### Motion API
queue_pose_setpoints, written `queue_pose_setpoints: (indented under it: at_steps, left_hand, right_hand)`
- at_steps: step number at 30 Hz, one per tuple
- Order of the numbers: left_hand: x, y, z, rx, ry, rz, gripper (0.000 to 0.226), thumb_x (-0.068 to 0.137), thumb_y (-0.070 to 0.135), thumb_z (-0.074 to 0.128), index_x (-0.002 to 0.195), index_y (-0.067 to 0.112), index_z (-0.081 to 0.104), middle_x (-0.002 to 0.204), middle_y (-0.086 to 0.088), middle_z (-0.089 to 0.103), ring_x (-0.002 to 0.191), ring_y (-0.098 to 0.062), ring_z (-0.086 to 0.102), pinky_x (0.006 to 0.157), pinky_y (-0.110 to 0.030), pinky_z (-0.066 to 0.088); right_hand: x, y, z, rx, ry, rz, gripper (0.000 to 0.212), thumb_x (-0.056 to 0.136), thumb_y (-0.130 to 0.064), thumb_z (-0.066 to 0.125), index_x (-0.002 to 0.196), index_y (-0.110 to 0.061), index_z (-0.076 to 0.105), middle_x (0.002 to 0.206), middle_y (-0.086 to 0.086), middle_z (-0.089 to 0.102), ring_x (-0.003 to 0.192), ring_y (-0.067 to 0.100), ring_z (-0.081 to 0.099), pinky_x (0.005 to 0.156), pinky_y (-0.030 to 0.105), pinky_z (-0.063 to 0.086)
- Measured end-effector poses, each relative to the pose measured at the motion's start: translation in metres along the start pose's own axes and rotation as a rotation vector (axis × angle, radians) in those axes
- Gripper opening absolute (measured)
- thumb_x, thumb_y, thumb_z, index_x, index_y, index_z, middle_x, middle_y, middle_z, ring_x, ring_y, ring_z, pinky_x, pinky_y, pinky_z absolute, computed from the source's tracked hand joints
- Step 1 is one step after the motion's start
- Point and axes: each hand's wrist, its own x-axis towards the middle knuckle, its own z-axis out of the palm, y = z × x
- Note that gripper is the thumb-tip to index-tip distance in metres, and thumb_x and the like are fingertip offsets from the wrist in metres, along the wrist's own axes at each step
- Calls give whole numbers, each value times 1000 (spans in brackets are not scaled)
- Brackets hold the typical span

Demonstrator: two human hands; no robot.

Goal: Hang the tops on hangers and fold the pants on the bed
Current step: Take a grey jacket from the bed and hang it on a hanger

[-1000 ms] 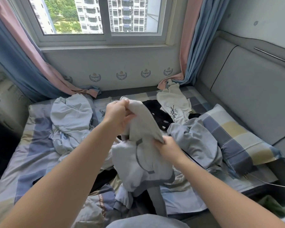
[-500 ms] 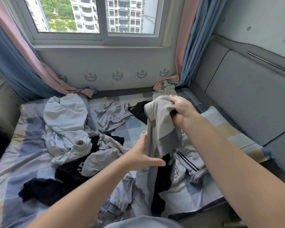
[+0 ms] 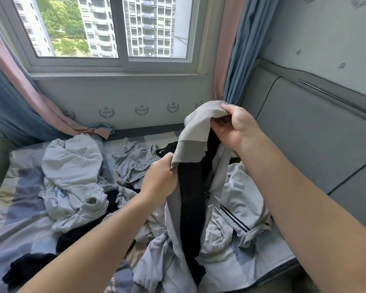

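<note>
I hold a grey garment [image 3: 195, 132] up above the bed; a black piece [image 3: 191, 208] hangs inside it down to the pile. My right hand [image 3: 233, 127] grips its top edge, high and to the right. Lower and to the left, my left hand [image 3: 159, 180] grips its side edge. Under them lies a light grey top with dark stripes [image 3: 237, 212]. Farther left on the bed [image 3: 13, 227] are a pale blue-white top [image 3: 72, 166], a small grey garment [image 3: 133, 163] and dark clothes [image 3: 29, 269].
The bed has a checked sheet and fills the space below a window [image 3: 106, 26]. Pink and blue curtains [image 3: 228, 49] hang at both sides. A grey padded headboard [image 3: 317, 132] runs along the right.
My right hand has lifted the garment's top edge higher. My left hand has closed on its side edge, and the black piece inside now shows more fully.
</note>
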Motion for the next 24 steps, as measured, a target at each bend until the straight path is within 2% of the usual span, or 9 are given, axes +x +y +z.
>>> queue_pose_setpoints:
  at_steps: [2, 4, 6, 8, 10, 13, 18, 21, 24]
  left_hand:
    - [16, 6, -20, 79, 25, 37, 24, 91, 30, 41, 72, 18, 49, 71, 0, 59, 68, -20, 54, 54, -34, 36]
    - [30, 16, -38, 42, 24, 0, 27, 95, 16, 46, 69, 15, 55, 68, 3, 60, 68, -19, 54, 53, -29, 36]
    - [40, 27, -49, -216, -23, -151, 27, 96, 10, 47, 82, 8, 71, 75, -5, 71, 72, -25, 64, 60, -31, 52]
    - [43, 38, -55, -485, -48, -353, 29, 98, 9, 46, 103, 9, 75, 99, -17, 75, 83, -31, 71, 69, -45, 59]
    - [42, 44, -59, -673, -57, -416, 29, 103, 13, 42, 106, 12, 71, 106, -16, 74, 81, -26, 71, 65, -43, 62]
    - [42, 50, -65, -882, -28, -419, 31, 105, 10, 33, 114, 4, 63, 105, -18, 71, 80, -27, 71, 60, -41, 63]
    - [39, 68, -62, -1011, 11, -400, 28, 106, 8, 30, 104, 2, 57, 88, -17, 69, 64, -23, 72, 53, -36, 61]
    - [36, 76, -60, -1098, 16, -389, 29, 105, 8, 30, 95, 3, 57, 73, -16, 72, 61, -25, 73, 55, -39, 62]
    - [32, 80, -60, -1143, 0, -407, 24, 105, 9, 33, 104, 1, 56, 87, -21, 71, 66, -29, 74, 56, -42, 62]
  right_hand:
    - [4, -7, -3, -100, -55, 14, 11, 102, -7, 49, 108, -3, 57, 91, 14, 65, 75, 24, 66, 65, 34, 60]
    - [6, -6, -9, -172, -111, 71, 19, 101, -14, 51, 117, -6, 56, 103, 11, 66, 88, 23, 67, 75, 34, 58]
    - [9, 1, -18, -230, -138, 122, 38, 101, -23, 52, 134, -4, 49, 129, 13, 62, 114, 25, 64, 92, 36, 54]
    - [8, 10, -25, -301, -196, 118, 32, 101, -26, 52, 128, -9, 53, 135, 14, 58, 122, 24, 60, 103, 38, 49]
    - [3, 21, -30, -419, -237, 75, 24, 98, -28, 56, 120, -20, 59, 124, 4, 62, 119, 18, 60, 100, 35, 49]
    - [-9, 45, -41, -672, -225, -121, 34, 83, -34, 65, 115, -24, 65, 110, -11, 68, 108, 7, 62, 98, 35, 49]
    - [-43, 103, -57, -949, -327, -343, 36, 84, -31, 76, 115, -20, 61, 109, -1, 69, 100, 11, 66, 88, 26, 54]
    - [-49, 125, -62, -1031, -146, -586, 36, 83, -29, 79, 106, -22, 51, 104, 0, 59, 89, 13, 59, 79, 26, 52]
    - [-46, 132, -66, -1123, -67, -707, 33, 82, -34, 76, 99, -27, 48, 97, -6, 54, 83, 8, 54, 72, 18, 46]
